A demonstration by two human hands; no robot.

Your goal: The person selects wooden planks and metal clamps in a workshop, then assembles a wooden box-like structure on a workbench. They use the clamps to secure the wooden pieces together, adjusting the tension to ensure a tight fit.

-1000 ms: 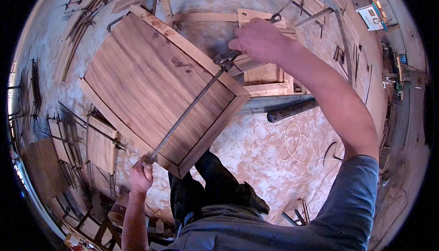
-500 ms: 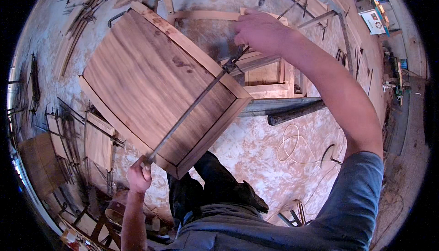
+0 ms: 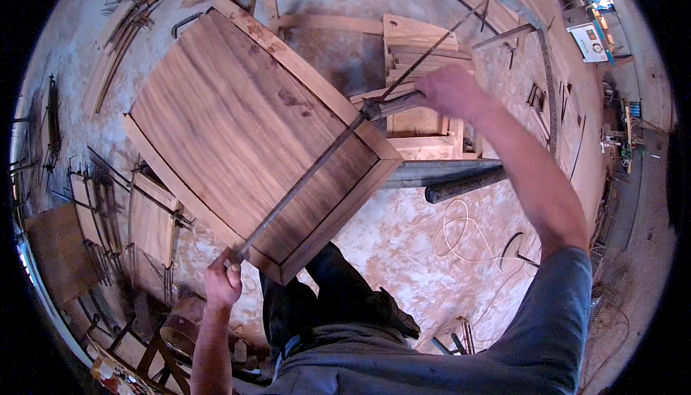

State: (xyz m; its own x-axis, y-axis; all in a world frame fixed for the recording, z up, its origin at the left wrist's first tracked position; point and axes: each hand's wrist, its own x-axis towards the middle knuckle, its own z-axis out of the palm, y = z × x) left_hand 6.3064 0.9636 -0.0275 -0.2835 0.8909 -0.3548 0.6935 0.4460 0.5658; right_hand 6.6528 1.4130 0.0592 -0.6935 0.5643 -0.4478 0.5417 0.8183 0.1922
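A framed wooden panel (image 3: 245,114) with streaky brown grain lies tilted in front of me. Across its near end runs a long metal bar clamp (image 3: 309,173). My left hand (image 3: 223,283) is closed around the clamp's lower end, by the panel's near left edge. Past the far right edge sits the clamp's dark sliding head (image 3: 371,109), and the bare bar sticks out beyond it. My right hand (image 3: 455,94) is closed on the end of the clamp's handle, which points right from that head. Its fingertips are partly hidden.
A metal stand beam (image 3: 439,172) and a dark round bar (image 3: 468,185) lie right of the panel. Smaller clamped panels (image 3: 152,226) stand at the left. A thin cable (image 3: 461,228) loops over the floor at right. Stacked boards (image 3: 421,39) lie beyond.
My right hand has moved right and nearer me, from above the bar to the end of the handle. The left hand keeps its hold; the panel has barely shifted.
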